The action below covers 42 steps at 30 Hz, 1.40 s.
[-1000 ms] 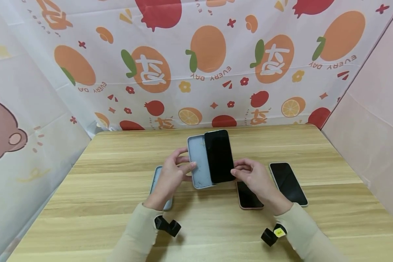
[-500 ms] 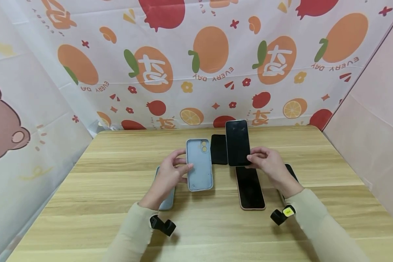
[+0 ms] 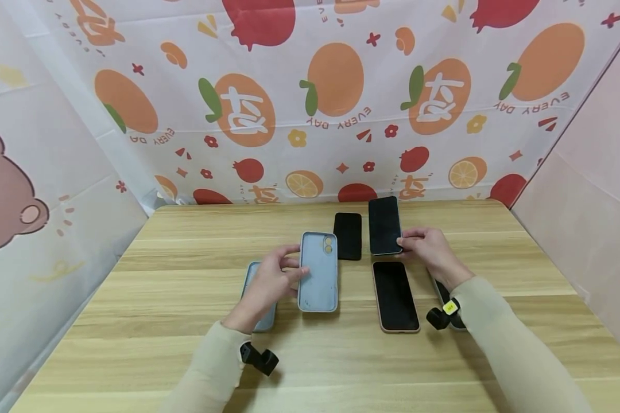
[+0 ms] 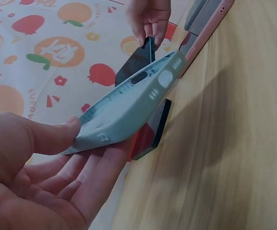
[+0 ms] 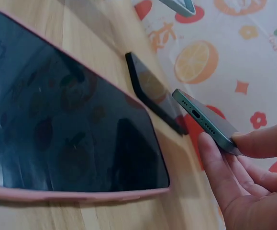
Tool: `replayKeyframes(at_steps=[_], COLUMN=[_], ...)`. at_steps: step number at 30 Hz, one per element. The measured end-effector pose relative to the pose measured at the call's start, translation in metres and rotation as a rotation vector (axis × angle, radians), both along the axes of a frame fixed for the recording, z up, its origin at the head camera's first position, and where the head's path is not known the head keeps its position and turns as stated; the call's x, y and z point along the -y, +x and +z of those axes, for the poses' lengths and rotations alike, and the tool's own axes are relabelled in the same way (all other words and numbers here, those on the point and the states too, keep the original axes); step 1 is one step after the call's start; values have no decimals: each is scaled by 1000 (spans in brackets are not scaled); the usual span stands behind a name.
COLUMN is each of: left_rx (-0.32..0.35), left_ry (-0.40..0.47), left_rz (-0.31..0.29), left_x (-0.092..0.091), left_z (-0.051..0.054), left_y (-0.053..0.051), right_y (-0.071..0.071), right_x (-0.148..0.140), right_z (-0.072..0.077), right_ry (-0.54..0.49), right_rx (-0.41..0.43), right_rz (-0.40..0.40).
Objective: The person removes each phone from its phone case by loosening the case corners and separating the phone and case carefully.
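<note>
The step in hand looks like handling a phone and its case apart. The left hand point(image 3: 272, 282) grips an empty light-blue phone case point(image 3: 317, 278), thumb at the near rim and fingers underneath, its hollow side up. The right hand point(image 3: 430, 250) pinches a teal-framed phone point(image 3: 384, 225) by its right edge, off the worktop point(image 3: 341, 373) and ahead of that hand, near the far edge.

The next move probably calls for either lowering the phone level or bringing it back leftward to the case; which cannot be told.

Between the hands, beyond the case, a black phone point(image 3: 348, 236) lies flat. A pink-cased phone point(image 3: 395, 297) lies nearer the person, just left of the right hand, so a low return path could clip it. Another phone point(image 3: 446, 295) is partly hidden below the right wrist, and a second blue case point(image 3: 266, 321) below the left hand.

Forward room is short, as the fabric backdrop point(image 3: 336, 137) rises behind the worktop; more room lies right of the right hand and between the forearms.
</note>
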<state>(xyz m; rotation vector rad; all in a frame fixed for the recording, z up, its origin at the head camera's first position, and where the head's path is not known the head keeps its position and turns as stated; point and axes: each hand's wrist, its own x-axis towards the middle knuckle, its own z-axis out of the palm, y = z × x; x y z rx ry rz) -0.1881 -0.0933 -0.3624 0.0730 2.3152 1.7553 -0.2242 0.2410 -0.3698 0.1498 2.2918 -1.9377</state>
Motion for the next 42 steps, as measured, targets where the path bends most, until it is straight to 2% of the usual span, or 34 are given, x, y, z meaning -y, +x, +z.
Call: replayKeyframes(at_steps=[11,22,32,37,42], left_rx=[21,6,20,17,16], left_ry=[-82,-135,-151,-187,-232], left_rz=[-20,-42,-49,-53,-70], left_x=[-5,-11,-14,-15,-14], left_z=[-5,-13,-16,-15,-15], left_y=[0,-4,-5,-4,-4], right_y=[-14,-24,-27,-29,-30], right_x=[0,-2,-3,-4,-3], right_z=[-7,-18,-20,-20,-19], right_ry=[-28,-78,-105,-56,81], right_rx=[92,107,127,148,155], right_rz=[-9,5,10,12,14])
